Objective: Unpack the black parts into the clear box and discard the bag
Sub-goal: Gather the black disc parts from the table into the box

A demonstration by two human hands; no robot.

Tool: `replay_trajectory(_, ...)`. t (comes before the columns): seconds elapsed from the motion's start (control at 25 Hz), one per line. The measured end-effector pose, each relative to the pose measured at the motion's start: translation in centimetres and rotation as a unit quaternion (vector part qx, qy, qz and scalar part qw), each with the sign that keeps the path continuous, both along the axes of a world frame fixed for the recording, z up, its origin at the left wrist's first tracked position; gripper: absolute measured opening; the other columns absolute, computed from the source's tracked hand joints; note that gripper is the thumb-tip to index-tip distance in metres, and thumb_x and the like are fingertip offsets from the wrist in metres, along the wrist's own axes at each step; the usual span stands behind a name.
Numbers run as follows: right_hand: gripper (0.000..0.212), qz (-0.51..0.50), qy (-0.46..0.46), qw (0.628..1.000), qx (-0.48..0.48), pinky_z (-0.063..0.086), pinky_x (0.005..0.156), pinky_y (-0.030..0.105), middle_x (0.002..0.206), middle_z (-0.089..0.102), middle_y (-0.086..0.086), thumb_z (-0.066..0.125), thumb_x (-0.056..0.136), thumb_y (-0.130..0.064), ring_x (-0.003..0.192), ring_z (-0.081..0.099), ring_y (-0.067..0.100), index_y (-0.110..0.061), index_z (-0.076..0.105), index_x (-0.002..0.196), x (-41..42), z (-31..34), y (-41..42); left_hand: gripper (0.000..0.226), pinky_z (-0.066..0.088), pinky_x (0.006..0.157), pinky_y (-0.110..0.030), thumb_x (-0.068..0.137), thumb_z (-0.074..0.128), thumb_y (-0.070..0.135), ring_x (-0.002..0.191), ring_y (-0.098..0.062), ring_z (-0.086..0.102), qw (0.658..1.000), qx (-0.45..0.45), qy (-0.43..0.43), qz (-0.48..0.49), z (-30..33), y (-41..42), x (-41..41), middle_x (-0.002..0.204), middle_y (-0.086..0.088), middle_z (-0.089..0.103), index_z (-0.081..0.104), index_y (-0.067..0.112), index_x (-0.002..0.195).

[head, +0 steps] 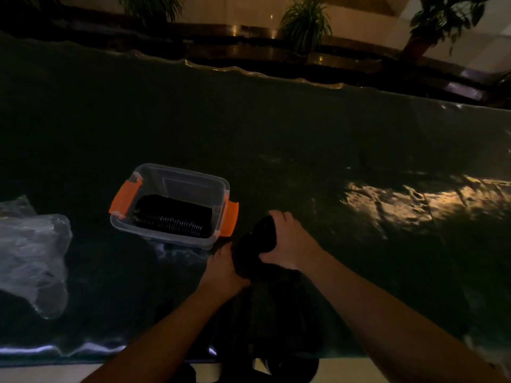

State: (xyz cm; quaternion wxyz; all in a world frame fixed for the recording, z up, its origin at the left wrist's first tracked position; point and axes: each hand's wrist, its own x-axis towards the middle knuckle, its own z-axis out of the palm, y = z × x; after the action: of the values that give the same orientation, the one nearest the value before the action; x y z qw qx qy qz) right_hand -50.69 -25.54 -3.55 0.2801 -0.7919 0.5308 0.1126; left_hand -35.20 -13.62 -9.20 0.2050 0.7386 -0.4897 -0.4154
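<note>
A clear box (pixel 177 176) with orange latches stands on the dark table, left of centre, and a row of black ring-shaped parts (pixel 172 217) lies inside it. Just right of the box, both hands grip a dark bundle of black parts (pixel 255 244). My left hand (pixel 224 269) clasps its near, lower end. My right hand (pixel 290 241) wraps over its top and right side. The dim light hides whether a bag still covers the bundle.
Crumpled clear plastic bags (pixel 30 255) lie at the left edge of the table. The table (pixel 304 150) is covered with a dark glossy sheet, with a light reflection at the right. Potted plants (pixel 304 26) stand beyond the far edge.
</note>
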Motion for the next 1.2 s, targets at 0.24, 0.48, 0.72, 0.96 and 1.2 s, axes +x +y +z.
replay_trajectory(0.24, 0.116, 0.084, 0.034, 0.996, 0.015, 0.045, 0.105, 0.048, 0.15, 0.044, 0.007, 0.091, 0.063, -0.046, 0.136, 0.039, 0.03, -0.022, 0.023, 0.154, 3.0, -1.7, 2.1, 0.044, 0.04, 0.09, -0.032, 0.094, 0.059, 0.02, 0.118, -0.022, 0.059, 0.984, 0.049, 0.126, 0.118, 0.3, -0.8, 0.4, 0.125, 0.0, 0.062, 0.051, 0.021, 0.138)
replay_trajectory(0.48, 0.106, 0.05, -0.008, 0.999, 0.013, 0.042, 0.109, 0.05, 0.154, 0.025, 0.009, 0.09, 0.064, -0.045, 0.14, 0.028, 0.031, -0.03, 0.031, 0.151, 2.0, -2.4, 2.5, 0.034, 0.05, 0.099, -0.052, 0.094, 0.05, 0.018, 0.11, -0.033, 0.063, 0.9, 0.13, 0.311, 0.275, -0.1, -2.0, -0.3, 0.121, -0.019, 0.065, 0.062, 0.008, 0.123)
replay_trajectory(0.72, 0.108, -0.009, -0.083, 0.996, 0.04, 0.042, 0.107, 0.044, 0.141, 0.044, -0.001, 0.092, 0.06, -0.042, 0.13, 0.039, 0.022, -0.032, 0.034, 0.15, -0.5, -2.1, 2.6, 0.025, 0.056, 0.073, -0.042, 0.098, 0.051, 0.025, 0.106, -0.03, 0.065, 0.806, 0.14, 0.471, 0.331, 1.1, -2.5, -1.2, 0.117, -0.014, 0.067, 0.065, 0.015, 0.116)
replay_trajectory(0.96, 0.112, -0.046, -0.198, 0.972, 0.114, 0.048, 0.095, 0.025, 0.137, 0.04, -0.011, 0.09, 0.05, -0.059, 0.12, 0.05, 0.009, -0.036, 0.034, 0.145, -2.0, -0.7, 2.8, 0.032, 0.059, 0.09, -0.048, 0.084, 0.08, 0.029, 0.106, -0.022, 0.067, 0.899, 0.034, 0.346, 0.267, 2.7, -2.6, -2.8, 0.119, -0.004, 0.066, 0.063, 0.029, 0.111)
replay_trajectory(1.2, 0.104, 0.006, -0.226, 0.972, 0.064, 0.045, 0.091, 0.018, 0.139, 0.036, -0.013, 0.088, 0.056, -0.049, 0.115, 0.045, 0.0, -0.038, 0.035, 0.145, -1.8, 3.6, 2.0, 0.048, 0.055, 0.09, -0.032, 0.075, 0.085, 0.038, 0.103, 0.0, 0.064, 0.952, -0.103, 0.21, 0.198, 7.7, -1.4, -3.4, 0.113, 0.012, 0.067, 0.057, 0.039, 0.113)
